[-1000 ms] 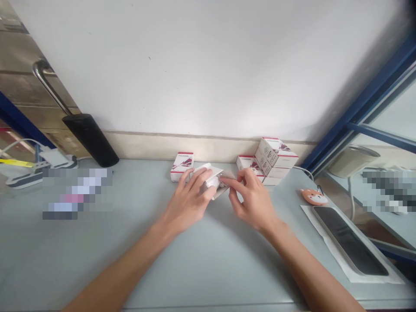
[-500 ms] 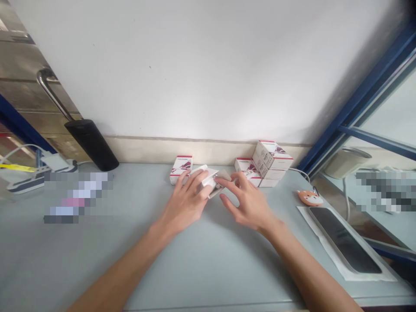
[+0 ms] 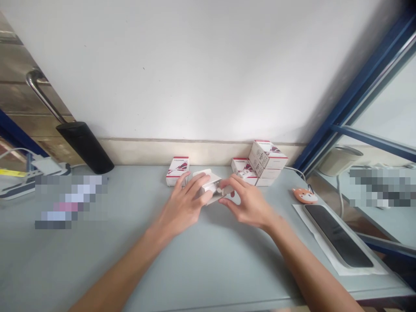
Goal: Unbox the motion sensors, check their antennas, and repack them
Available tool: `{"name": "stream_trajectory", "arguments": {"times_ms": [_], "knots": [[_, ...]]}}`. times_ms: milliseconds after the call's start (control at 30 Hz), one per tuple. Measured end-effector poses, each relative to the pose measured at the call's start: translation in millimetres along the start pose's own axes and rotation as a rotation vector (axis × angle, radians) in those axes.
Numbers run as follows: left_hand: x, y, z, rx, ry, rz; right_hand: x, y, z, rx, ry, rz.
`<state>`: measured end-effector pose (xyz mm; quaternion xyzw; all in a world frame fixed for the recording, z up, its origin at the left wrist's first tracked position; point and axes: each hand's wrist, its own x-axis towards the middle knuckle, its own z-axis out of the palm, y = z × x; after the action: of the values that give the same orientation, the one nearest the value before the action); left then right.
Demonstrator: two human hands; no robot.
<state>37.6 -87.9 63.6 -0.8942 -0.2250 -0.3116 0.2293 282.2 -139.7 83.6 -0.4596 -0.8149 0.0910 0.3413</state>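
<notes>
A small white cardboard box (image 3: pixel 210 197), its end open, is held between my two hands above the desk. My left hand (image 3: pixel 183 203) wraps its fingers over the left side and top of this box. At the open end, the thumb and index finger of my right hand (image 3: pixel 251 201) close on the edge or flap. Something whitish shows inside the opening, too small to make out. Just behind my left hand sits a white box with red and purple print (image 3: pixel 177 170).
Similar printed boxes (image 3: pixel 268 159) are stacked behind my right hand against the wall. A phone (image 3: pixel 338 236) lies on white paper to the right, near an orange animal-faced case (image 3: pixel 304 195). At left stand a black cylinder (image 3: pixel 86 147) and a power strip (image 3: pixel 19 184).
My right thumb and index finger have come together at the box's open end, where they were apart before. The open box is tilted slightly differently. The view has shifted a little.
</notes>
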Motion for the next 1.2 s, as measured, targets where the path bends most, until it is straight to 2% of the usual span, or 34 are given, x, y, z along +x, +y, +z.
{"name": "stream_trajectory", "arguments": {"times_ms": [100,233,300,433,533,667,767,867,967,1067,1200], "knots": [[-0.2,-1.5,-0.6,-0.014,0.002,-0.016,1.2,6.8,2.7,0.069,0.066,-0.013],[-0.8,-2.6,-2.2,-0.027,-0.01,-0.036,1.9,8.8,3.8,0.039,0.157,0.026],[-1.3,-2.5,-2.6,-0.022,-0.023,-0.039,1.5,5.9,2.9,-0.031,0.134,0.024],[-2.4,-2.3,-2.2,-0.029,-0.024,-0.037,0.6,-1.3,0.9,-0.191,0.002,0.022],[-2.5,-1.8,-2.3,-0.033,-0.033,-0.038,0.1,-2.8,1.0,-0.165,-0.029,0.022],[-2.0,-1.1,-3.0,-0.036,-0.042,-0.042,-1.2,-0.4,4.5,-0.047,0.046,0.014],[-2.5,-2.1,-2.3,-0.044,-0.026,-0.058,-0.9,2.2,5.6,-0.047,0.173,0.018],[-3.3,-3.7,-0.7,-0.053,-0.016,-0.077,1.8,8.3,1.1,-0.1,0.356,0.111],[-3.6,-4.8,0.0,-0.071,-0.005,-0.093,4.8,20.6,-6.6,-0.217,0.471,0.297],[-3.2,-4.8,-0.5,-0.082,0.002,-0.098,4.1,35.6,-12.3,-0.366,0.431,0.471],[-2.4,-4.1,-1.1,-0.076,-0.004,-0.103,-1.8,49.1,-17.6,-0.49,0.273,0.597]]}}
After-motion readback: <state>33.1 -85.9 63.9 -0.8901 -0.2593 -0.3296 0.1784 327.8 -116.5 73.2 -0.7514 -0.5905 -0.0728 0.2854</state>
